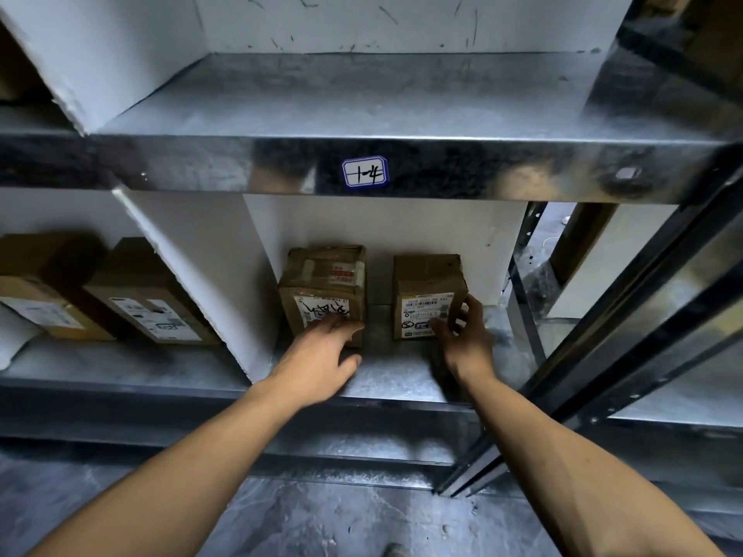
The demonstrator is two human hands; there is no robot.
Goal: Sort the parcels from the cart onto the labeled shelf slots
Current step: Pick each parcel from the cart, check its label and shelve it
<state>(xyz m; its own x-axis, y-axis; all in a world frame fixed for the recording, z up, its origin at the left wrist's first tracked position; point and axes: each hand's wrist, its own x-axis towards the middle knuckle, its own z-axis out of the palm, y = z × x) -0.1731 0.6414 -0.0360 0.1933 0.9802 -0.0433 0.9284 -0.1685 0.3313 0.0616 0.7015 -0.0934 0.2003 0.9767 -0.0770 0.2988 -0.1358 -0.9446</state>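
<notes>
Two small brown cardboard parcels stand side by side in a metal shelf slot point(386, 379), under the shelf edge that bears a white label point(365, 171) marked "1-4". The left parcel point(325, 279) has a white sticker with black scribble. My left hand point(321, 355) lies with straight fingers against its front lower face. The right parcel point(428, 287) carries a printed shipping label. My right hand point(462, 335) touches its front right corner, fingers spread and loosely bent, thumb along the parcel's right edge.
A white divider point(209, 275) walls off the neighbouring slot on the left, where two more cardboard boxes point(148, 299) lie. The shelf above point(341, 98) holds nothing visible. A dark metal upright point(603, 355) runs diagonally on the right. Grey concrete floor lies below.
</notes>
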